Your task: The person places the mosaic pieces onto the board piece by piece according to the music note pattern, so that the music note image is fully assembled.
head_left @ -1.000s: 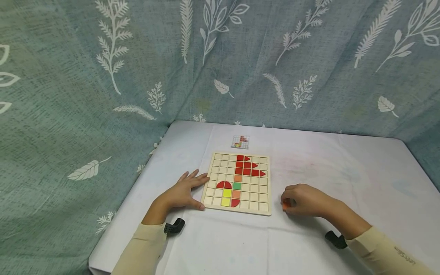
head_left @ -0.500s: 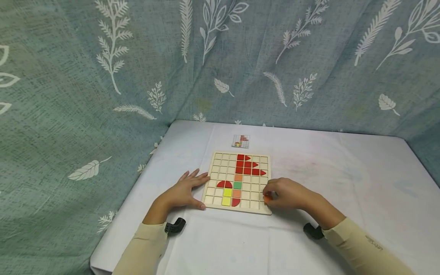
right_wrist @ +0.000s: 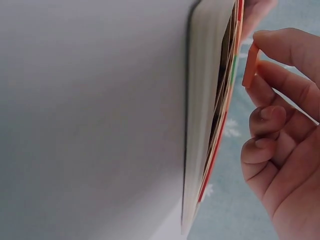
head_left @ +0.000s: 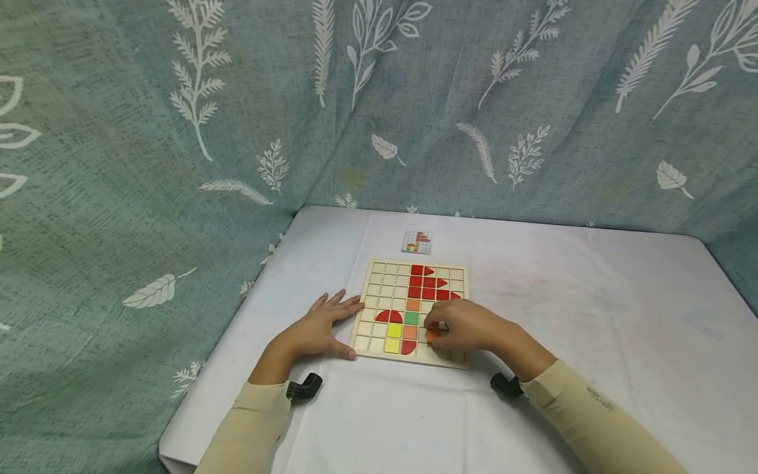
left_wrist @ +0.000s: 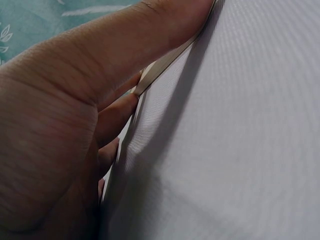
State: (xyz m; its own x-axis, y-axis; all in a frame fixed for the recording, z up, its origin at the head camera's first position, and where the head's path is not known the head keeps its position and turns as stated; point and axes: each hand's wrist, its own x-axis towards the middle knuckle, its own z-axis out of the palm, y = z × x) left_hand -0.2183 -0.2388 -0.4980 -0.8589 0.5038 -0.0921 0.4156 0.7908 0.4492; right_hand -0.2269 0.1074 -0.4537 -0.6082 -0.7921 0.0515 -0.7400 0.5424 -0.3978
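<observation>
A wooden grid board [head_left: 367, 327] with red, yellow, green and orange tiles set in its cells lies on the table. My right hand [head_left: 468, 326] is over the board's right part, pinching an orange tile [right_wrist: 250, 67] between thumb and fingers; the right wrist view shows the tile held just above the board's surface, the other fingers curled. My left hand [head_left: 316, 331] lies spread at the board's left side, its fingertips at the left edge and the thumb at the near left corner. In the left wrist view the thumb and fingers line the board's edge [left_wrist: 159, 68].
Behind the board lies a small pattern card [head_left: 417, 242] printed with a similar coloured figure. A white cloth [head_left: 379, 421] covers the table. Leaf-patterned curtain [head_left: 379, 99] hangs along the back and left. A black wrist camera [head_left: 304, 386] sits on the left wrist.
My right hand, with the orange tile pinched, has moved left from the table beside the board to over its right part. The left hand stays at the board's left edge.
</observation>
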